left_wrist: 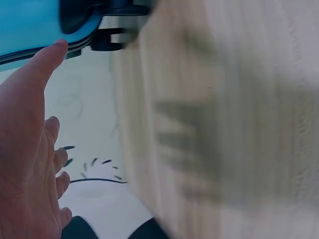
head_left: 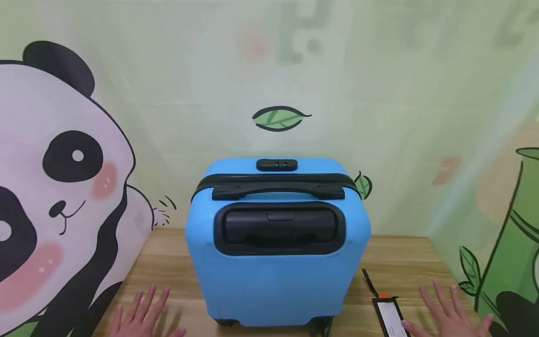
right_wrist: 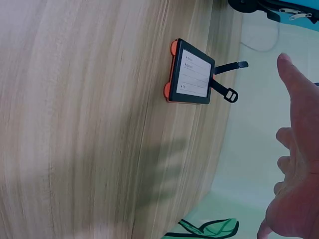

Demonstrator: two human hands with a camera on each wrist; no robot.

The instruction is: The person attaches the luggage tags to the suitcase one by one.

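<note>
A blue hard-shell suitcase (head_left: pixel 278 290) stands upright on the wooden table, its black handle (head_left: pixel 278 189) and recessed black panel facing me. My left hand (head_left: pixel 141 316) is spread over the table to the left of it, holding nothing. To the right of the suitcase lies a luggage tag (right_wrist: pixel 193 72) with a black frame, orange corners, a white card and an unfastened black buckle strap (right_wrist: pixel 225 89). My right hand (head_left: pixel 450 313) is spread beside the tag, its thumb overlapping the tag's edge in the head view. In the right wrist view that hand is apart from the tag.
The wooden tabletop (head_left: pixel 168 262) runs back to a pale green printed cloth (head_left: pixel 189 117). A panda is drawn on the left side and green bamboo on the right. A black combination lock (head_left: pixel 276 164) sits on top of the suitcase, and small black wheels (head_left: pixel 322 325) are underneath.
</note>
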